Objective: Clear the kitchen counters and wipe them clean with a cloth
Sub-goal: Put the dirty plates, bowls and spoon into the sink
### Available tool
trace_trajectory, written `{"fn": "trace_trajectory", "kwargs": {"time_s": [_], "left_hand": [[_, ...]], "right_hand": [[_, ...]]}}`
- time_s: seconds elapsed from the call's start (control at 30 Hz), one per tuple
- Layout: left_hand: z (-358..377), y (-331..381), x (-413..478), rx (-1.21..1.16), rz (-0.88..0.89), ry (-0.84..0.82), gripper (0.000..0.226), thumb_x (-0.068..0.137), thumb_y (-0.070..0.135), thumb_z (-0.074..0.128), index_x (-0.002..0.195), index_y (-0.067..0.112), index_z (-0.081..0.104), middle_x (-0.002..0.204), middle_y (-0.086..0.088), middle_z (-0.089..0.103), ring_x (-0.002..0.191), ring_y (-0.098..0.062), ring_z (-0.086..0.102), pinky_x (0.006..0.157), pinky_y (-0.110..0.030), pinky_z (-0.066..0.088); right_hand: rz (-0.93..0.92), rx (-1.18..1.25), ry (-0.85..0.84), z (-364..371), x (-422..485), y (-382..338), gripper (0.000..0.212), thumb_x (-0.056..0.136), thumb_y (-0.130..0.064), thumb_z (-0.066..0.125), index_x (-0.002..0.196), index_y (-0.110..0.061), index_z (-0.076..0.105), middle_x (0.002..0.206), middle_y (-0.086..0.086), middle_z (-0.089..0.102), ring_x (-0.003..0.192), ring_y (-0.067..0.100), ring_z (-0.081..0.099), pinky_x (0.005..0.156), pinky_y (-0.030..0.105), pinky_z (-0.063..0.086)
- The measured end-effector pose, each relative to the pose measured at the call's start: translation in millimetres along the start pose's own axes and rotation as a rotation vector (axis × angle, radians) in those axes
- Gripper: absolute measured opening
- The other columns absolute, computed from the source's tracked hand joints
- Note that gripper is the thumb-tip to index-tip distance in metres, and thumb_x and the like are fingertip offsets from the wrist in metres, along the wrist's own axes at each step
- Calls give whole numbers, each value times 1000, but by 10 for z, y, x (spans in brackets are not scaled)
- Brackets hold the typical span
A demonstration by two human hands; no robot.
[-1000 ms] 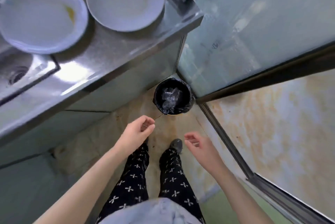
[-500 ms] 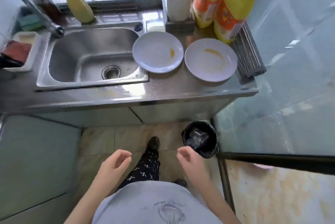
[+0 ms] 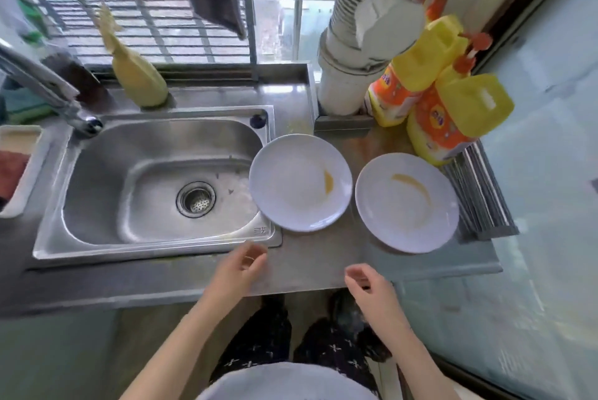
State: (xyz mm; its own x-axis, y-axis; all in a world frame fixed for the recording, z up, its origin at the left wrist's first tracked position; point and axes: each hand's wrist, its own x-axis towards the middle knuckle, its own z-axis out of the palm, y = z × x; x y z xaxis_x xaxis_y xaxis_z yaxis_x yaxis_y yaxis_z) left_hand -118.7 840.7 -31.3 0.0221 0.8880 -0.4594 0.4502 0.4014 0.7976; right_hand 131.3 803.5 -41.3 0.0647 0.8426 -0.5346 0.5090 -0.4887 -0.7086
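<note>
Back from the bin, the left hand (image 3: 241,265) and right hand (image 3: 372,286) hover loosely curled and seemingly empty over the counter (image 3: 310,270), whose two smeared plates (image 3: 299,182) still need clearing.

White and yellow-smeared, the left plate (image 3: 300,182) and right plate (image 3: 407,203) lie flat on the counter (image 3: 317,257).

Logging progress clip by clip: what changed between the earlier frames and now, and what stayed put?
The view lifted from the floor bin to the counter. The left hand, which pinched a thin sliver over the bin a second ago, now hovers over the counter's front edge, fingers loosely curled, apparently empty. The right hand rose beside it, also empty. The left plate and right plate, both stained, stayed beside the sink.
</note>
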Motion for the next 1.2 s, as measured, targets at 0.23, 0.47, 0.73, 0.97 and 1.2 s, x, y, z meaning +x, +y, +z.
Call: {"fn": "trace_trajectory", "kwargs": {"time_s": [0.23, 0.47, 0.73, 0.97, 1.2], "left_hand": [[-185, 369, 1017, 56, 64, 210, 27, 86, 14, 62, 112, 11, 55, 107, -1, 52, 85, -14, 54, 72, -20, 40], [-93, 296, 1226, -135, -202, 283, 48, 85, 12, 64, 127, 7, 43, 108, -8, 54, 84, -18, 56, 70, -24, 43], [-67, 311, 1267, -486, -341, 342, 23, 89, -5, 50, 108, 6, 51, 81, -6, 55, 71, -17, 54, 55, -26, 51], [37, 356, 1050, -727, -337, 279, 21, 91, -3, 45, 107, 11, 45, 91, -12, 59, 72, -23, 58, 48, -26, 53], [525, 632, 945, -702, -272, 162, 21, 89, -4, 50, 94, 16, 50, 91, -9, 60, 80, -23, 57, 47, -21, 52]], "right_hand": [[96, 57, 21, -54, 472, -176, 14, 93, -22, 55, 106, -25, 60, 103, -14, 63, 99, -1, 58, 75, 11, 43], [312, 330, 119, 143, 995, -506, 50, 91, -24, 57, 135, -9, 37, 101, -6, 58, 97, 13, 56, 85, 29, 45], [397, 602, 141, 169, 1239, -625, 12, 88, -5, 59, 84, -12, 50, 96, 13, 67, 72, 20, 63, 60, 28, 51], [321, 624, 151, -51, 1116, -606, 7, 89, -7, 59, 92, -12, 55, 94, 6, 69, 78, 19, 64, 66, 27, 53], [333, 650, 294, -459, 886, -251, 8, 90, -6, 58, 97, -10, 56, 93, 9, 68, 82, 21, 65, 69, 29, 54]]}}
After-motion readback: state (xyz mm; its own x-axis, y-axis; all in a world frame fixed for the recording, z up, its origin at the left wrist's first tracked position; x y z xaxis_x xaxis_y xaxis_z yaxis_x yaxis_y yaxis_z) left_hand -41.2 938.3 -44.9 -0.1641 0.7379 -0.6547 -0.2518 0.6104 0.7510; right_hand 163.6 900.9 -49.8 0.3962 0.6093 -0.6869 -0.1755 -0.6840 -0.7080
